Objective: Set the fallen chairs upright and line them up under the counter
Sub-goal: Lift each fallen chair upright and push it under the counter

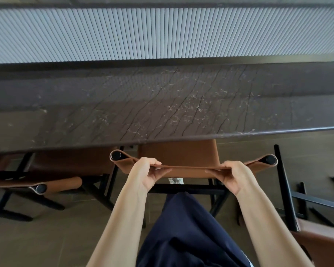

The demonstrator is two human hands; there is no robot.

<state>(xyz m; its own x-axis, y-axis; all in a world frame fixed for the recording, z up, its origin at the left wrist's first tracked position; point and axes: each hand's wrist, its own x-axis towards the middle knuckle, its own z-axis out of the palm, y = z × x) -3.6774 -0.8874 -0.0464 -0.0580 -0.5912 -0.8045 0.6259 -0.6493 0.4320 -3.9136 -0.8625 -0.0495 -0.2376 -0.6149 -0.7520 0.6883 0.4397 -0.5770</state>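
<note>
Under the near edge of the dark veined stone desk (pixel 162 105), the brown leather chair with a black tubular frame (pixel 189 170) stands upright. Its seat is partly tucked beneath the slab and its sling backrest faces the person. Both hands are closed on the top rim of that backrest. The left hand (pixel 145 174) grips the leather left of centre, fingers curled over the rim, and the right hand (pixel 233 176) does the same right of centre. Holding it at two spread points probably keeps the chair square to the desk edge as it is pushed in. To the left, a second brown leather chair (pixel 69 162) is upright too, its seat under the slab, just beside the held one with a narrow gap between their frames. On the right, a third chair of the same make (pixel 324 243) lies tipped over on the grey-brown tiled floor (pixel 56 237). Its black legs point up and out near the held chair's right post, and I judge it the one not yet raised. Open floor shows under the desk edge to the right, which looks like room for that chair, though its raised legs crowd the held chair's side. The person's dark navy trouser leg (pixel 187 237) stands just behind the rear crossbar, so there is little slack on the near side.
</note>
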